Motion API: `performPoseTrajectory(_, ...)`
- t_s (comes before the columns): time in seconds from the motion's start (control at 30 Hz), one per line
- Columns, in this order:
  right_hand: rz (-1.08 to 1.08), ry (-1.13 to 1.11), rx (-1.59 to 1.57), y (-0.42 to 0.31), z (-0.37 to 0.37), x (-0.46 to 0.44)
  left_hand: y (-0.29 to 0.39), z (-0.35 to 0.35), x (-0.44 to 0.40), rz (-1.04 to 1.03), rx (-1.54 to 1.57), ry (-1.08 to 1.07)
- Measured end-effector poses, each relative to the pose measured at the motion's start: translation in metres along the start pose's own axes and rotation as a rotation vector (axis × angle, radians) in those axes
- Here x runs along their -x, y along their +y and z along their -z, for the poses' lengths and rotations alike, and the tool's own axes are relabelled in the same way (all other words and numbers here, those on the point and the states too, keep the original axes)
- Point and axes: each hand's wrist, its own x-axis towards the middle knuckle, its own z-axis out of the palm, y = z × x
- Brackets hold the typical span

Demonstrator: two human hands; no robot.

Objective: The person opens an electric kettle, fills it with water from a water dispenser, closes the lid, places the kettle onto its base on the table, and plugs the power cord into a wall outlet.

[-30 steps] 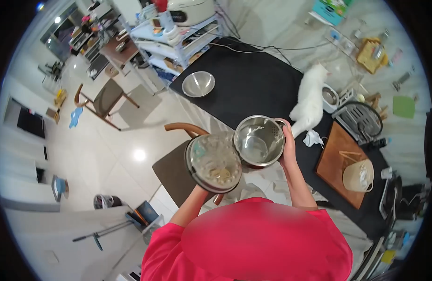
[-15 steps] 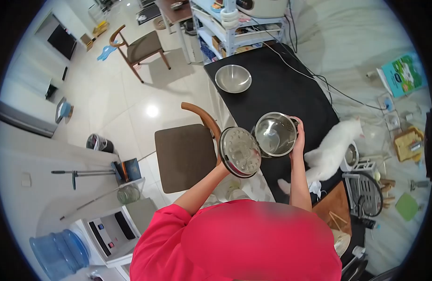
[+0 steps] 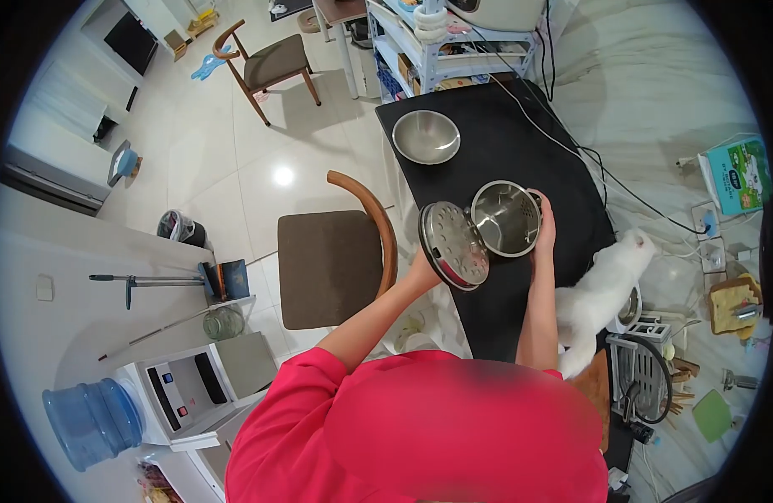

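A round steel pot [image 3: 507, 220] is held tilted over the black tabletop, its shiny hollow inside facing me. My right hand [image 3: 544, 226] grips it by the right side, fingers wrapped round the outer wall. To its left, a steel lid [image 3: 455, 245] with a dark rim and a dotted inner face stands on edge, close against the pot's rim; whether the two are joined I cannot tell. My left hand [image 3: 426, 272] holds this lid from the lower left, with most of its fingers hidden behind it. A steel bowl [image 3: 426, 137] rests on the tabletop beyond the pot.
Along the right side of the black table [image 3: 504, 126] stands a white cat [image 3: 604, 293], near my right forearm. Cables [image 3: 571, 151] run across the table's far right. A chair [image 3: 332, 268] is close on the left. A dish rack [image 3: 650, 369] sits at the lower right.
The view has shifted slightly. The lid and pot have turned a little in my hands, the pot showing more of its inner wall. The cat has moved its head and body slightly.
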Motion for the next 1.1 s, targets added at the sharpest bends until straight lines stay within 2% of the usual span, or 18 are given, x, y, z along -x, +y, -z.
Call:
performPoseTrajectory(0.03,0.197,-0.084,0.29,-0.018,-0.004,0.0,-0.002,0.0,0.001,-0.021,-0.027,0.005)
performPoseTrajectory(0.07,0.195,-0.074,0.289,-0.031,-0.009,0.009,-0.003,0.001,0.002,-0.044,-0.055,0.009)
performPoseTrajectory(0.13,0.497,0.273,0.564,-0.077,-0.056,0.046,-0.003,-0.001,-0.001,-0.101,-0.103,0.016)
performPoseTrajectory(0.2,0.585,0.007,0.58,-0.136,-0.103,0.104,-0.002,-0.001,0.0,-0.12,-0.124,0.017)
performPoseTrajectory(0.23,0.729,-0.149,0.779,-0.143,-0.114,0.126,0.002,0.0,-0.001,-0.192,-0.268,-0.069)
performPoseTrajectory(0.33,0.98,-0.478,1.101,-0.132,-0.154,0.173,0.042,-0.013,0.01,-0.738,-1.117,-0.121)
performPoseTrajectory(0.4,1.033,-0.408,1.165,-0.117,-0.149,0.158,0.055,-0.016,0.017,-0.366,-0.945,-0.097)
performPoseTrajectory(0.47,1.051,-0.228,1.18,-0.117,-0.142,0.136,0.08,-0.02,0.02,-0.193,-0.85,-0.093)
performPoseTrajectory(0.53,1.002,-0.043,1.072,-0.128,-0.13,0.111,0.113,-0.014,0.039,-0.418,-1.068,-0.018)
performPoseTrajectory(0.57,0.938,-0.006,1.043,-0.133,-0.121,0.1,0.114,0.003,0.048,-0.216,-1.141,-0.044)
performPoseTrajectory(0.63,0.805,0.074,0.985,-0.13,-0.101,0.08,0.074,0.048,0.066,-0.348,-1.306,0.195)
performPoseTrajectory(0.8,0.45,0.135,0.924,-0.107,-0.063,0.054,0.026,0.115,0.14,-0.132,-1.346,0.325)
performPoseTrajectory(0.83,0.494,0.096,0.94,-0.096,-0.049,0.047,0.019,0.131,0.157,-0.122,-1.348,0.371)
performPoseTrajectory(0.87,0.54,0.054,0.952,-0.082,-0.041,0.041,0.014,0.146,0.174,0.003,-1.365,0.409)
performPoseTrajectory(0.93,0.548,0.141,1.012,-0.09,-0.058,0.054,0.016,0.171,0.214,0.145,-1.373,0.488)
performPoseTrajectory(0.97,0.636,0.197,1.049,-0.102,-0.084,0.067,0.022,0.184,0.234,0.254,-1.531,0.511)
performPoseTrajectory(1.03,0.689,0.074,0.935,-0.1,-0.135,0.091,0.033,0.202,0.27,0.387,-1.69,0.541)
performPoseTrajectory(1.1,0.699,-0.225,0.901,-0.076,-0.184,0.106,0.043,0.214,0.295,0.798,-1.471,0.722)
